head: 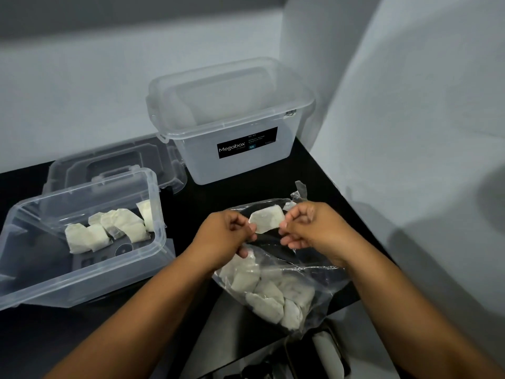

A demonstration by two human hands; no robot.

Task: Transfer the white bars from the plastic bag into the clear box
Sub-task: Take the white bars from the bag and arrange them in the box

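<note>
A clear plastic bag (314, 272) lies on the black table at the near right, with several wrapped white bars (269, 296) piled in its near end. Above the bag's open mouth, my left hand (226, 236) and my right hand (308, 228) pinch one white bar (267, 219) between them, one hand at each end. A clear box (82, 274) stands open at the left and holds several white bars (109, 228) along its far right side.
A taller frosted box with a black Megabox label (247, 142) stands at the back, its lid resting on top. Another clear lid (114, 162) lies behind the left box. Grey walls close the back and right. The table's near edge drops off below the bag.
</note>
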